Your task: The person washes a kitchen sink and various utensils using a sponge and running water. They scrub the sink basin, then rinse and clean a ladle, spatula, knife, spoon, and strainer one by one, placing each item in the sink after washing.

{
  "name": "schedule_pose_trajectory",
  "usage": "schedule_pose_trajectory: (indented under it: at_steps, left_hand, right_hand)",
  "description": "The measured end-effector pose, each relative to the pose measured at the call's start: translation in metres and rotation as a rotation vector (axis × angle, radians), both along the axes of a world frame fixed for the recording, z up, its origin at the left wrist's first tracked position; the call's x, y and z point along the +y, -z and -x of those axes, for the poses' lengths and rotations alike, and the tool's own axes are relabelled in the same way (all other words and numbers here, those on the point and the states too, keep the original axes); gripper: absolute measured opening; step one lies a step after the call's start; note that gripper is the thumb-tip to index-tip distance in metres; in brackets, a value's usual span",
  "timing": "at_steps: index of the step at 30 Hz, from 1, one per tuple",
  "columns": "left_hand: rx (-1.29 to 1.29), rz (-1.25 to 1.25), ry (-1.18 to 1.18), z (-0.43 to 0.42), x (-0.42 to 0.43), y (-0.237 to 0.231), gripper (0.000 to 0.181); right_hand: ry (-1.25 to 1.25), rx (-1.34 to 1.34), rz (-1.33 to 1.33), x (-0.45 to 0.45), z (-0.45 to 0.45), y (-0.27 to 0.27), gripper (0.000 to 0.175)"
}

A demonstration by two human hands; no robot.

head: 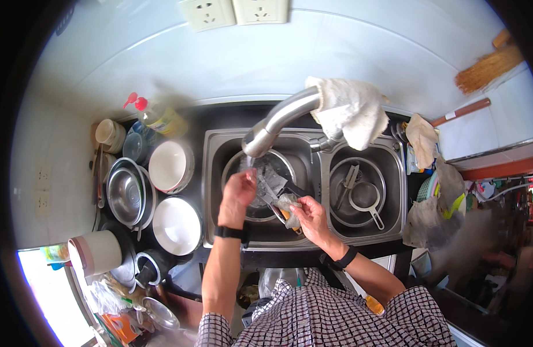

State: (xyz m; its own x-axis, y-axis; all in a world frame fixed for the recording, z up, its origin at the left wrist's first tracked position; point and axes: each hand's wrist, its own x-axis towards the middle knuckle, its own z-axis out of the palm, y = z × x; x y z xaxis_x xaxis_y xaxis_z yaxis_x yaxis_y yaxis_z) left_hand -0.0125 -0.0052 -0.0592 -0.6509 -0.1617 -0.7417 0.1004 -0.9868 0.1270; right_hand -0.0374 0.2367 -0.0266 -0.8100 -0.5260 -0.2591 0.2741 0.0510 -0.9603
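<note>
My left hand is under the spout of the steel faucet, where water runs; whether its fingers hold anything is not clear. My right hand pinches a wet greyish cloth over the left basin. Against the cloth lie several utensils, among them a dark-handled knife and something with a yellow-orange handle. They lean over a round metal bowl with water in it. The right basin has another metal bowl with a small strainer and a peeler-like tool.
White bowls, nested steel bowls and a dish soap bottle with a red pump stand left of the sink. A pale cloth hangs over the faucet. Grey cloths and a green basket are at the right.
</note>
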Motion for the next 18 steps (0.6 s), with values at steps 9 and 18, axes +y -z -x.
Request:
schedule_pose_trajectory:
  at_steps: [9,18]
  left_hand:
    - [-0.015,-0.008,-0.131,0.049,-0.028,0.005,0.030]
    - [-0.131,0.307,0.318,0.001,0.039,-0.006,0.014]
  right_hand:
    - [0.004,0.028,-0.037,0.051,-0.007,0.002,0.015]
    - [0.099,0.079,-0.020,0.094,0.005,-0.011,0.013]
